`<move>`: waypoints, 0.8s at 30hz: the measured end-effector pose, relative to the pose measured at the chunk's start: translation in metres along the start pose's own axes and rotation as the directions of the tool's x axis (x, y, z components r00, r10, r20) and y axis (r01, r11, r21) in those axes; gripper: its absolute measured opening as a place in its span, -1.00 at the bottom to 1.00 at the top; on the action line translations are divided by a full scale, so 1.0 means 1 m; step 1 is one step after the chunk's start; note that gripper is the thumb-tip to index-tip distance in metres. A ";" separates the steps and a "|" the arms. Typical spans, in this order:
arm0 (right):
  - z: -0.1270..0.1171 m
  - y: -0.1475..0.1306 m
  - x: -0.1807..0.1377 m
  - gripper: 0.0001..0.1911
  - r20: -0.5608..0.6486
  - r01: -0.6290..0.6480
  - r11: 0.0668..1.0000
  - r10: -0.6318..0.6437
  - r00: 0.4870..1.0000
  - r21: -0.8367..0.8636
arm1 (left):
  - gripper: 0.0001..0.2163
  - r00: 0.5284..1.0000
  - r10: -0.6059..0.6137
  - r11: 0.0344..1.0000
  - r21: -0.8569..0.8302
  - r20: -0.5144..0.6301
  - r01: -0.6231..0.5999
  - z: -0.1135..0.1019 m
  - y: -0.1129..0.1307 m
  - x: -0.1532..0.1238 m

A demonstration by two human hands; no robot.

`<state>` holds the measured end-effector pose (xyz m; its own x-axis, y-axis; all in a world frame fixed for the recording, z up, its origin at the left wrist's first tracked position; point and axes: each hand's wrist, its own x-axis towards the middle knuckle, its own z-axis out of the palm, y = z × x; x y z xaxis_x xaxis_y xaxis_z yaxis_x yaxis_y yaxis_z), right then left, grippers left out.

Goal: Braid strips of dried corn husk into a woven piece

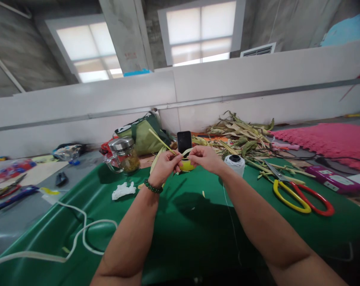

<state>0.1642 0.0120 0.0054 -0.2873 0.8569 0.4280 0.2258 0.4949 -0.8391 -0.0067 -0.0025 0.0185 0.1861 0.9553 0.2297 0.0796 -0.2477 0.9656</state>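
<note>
My left hand, with a green bead bracelet at its wrist, is pinched on pale green corn husk strips. One thin strip sticks up to the left past the fingers, and a wider leaf hangs behind the hand. Close beside it, my right hand has thumb and finger closed on the end of a light husk strip that bridges the gap between both hands. Just behind the fingers sits a round yellow object, partly hidden. A white thread spool stands near my right wrist.
A heap of husks lies at the back right. Scissors with yellow and red handles rest on the green mat. A glass jar, crumpled white tissue, phone, green bag and white cord surround my hands.
</note>
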 end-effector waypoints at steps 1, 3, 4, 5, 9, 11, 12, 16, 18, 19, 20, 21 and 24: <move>-0.002 0.000 0.000 -0.84 -0.068 0.050 0.996 -0.055 0.996 -0.076 | -0.83 1.000 -0.022 1.000 0.015 0.016 0.022 0.002 0.000 0.000; -0.004 -0.001 0.000 -0.79 -0.188 0.118 0.965 -0.164 0.968 -0.233 | -0.89 0.996 -0.082 0.994 0.071 0.043 0.079 0.007 0.000 -0.002; -0.004 -0.002 0.000 -0.77 -0.225 0.122 0.951 -0.190 0.956 -0.286 | -0.91 0.992 -0.109 0.989 0.107 0.059 0.102 0.011 -0.001 -0.003; -0.003 -0.002 -0.001 -0.75 -0.235 0.111 0.943 -0.190 0.953 -0.312 | -0.91 0.989 -0.128 0.983 0.143 0.077 0.116 0.015 -0.003 -0.004; 0.005 -0.005 -0.005 -0.77 -0.120 0.116 0.957 -0.152 0.981 -0.265 | -0.85 0.989 -0.056 0.980 0.198 0.138 0.028 0.031 -0.014 -0.008; 0.008 -0.007 -0.007 -0.80 -0.136 0.163 0.963 -0.194 0.971 -0.214 | -0.82 0.989 -0.036 0.974 0.224 0.146 0.003 0.034 -0.016 -0.008; 0.008 -0.008 -0.008 -0.79 -0.175 0.181 0.965 -0.215 0.961 -0.192 | -0.80 0.990 -0.051 0.973 0.229 0.130 0.020 0.033 -0.016 -0.007; 0.009 -0.014 -0.011 -0.81 -0.337 0.197 0.974 -0.224 0.914 -0.115 | -0.76 0.989 -0.142 0.985 0.094 -0.048 0.146 0.023 -0.008 0.000; 0.011 -0.016 -0.012 -0.83 -0.337 0.169 0.985 -0.168 0.927 -0.025 | -0.75 0.988 -0.122 0.992 -0.032 -0.097 0.119 0.017 -0.005 0.004; 0.012 -0.016 -0.012 -0.82 -0.318 0.145 0.989 -0.127 0.939 0.034 | -0.74 0.989 -0.107 0.991 -0.094 -0.098 0.098 0.014 -0.004 0.005; 0.014 -0.016 -0.012 -0.79 -0.294 0.119 0.988 -0.086 0.952 0.096 | -0.74 0.991 -0.096 0.985 -0.152 -0.093 0.081 0.012 -0.003 0.005; 0.015 -0.015 -0.011 -0.77 -0.270 0.091 0.984 -0.048 0.962 0.152 | -0.76 0.993 -0.087 0.977 -0.202 -0.082 0.069 0.010 -0.003 0.005; 0.017 -0.012 -0.009 -0.73 -0.251 0.053 0.979 -0.001 0.968 0.198 | -0.79 0.998 -0.066 0.963 -0.264 -0.017 0.060 0.007 -0.005 0.004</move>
<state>0.1486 -0.0043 0.0056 -0.0448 0.8651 0.4996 0.0215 0.5009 -0.8653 0.0000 0.0013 0.0141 0.1641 0.9722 0.1672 -0.1712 -0.1388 0.9754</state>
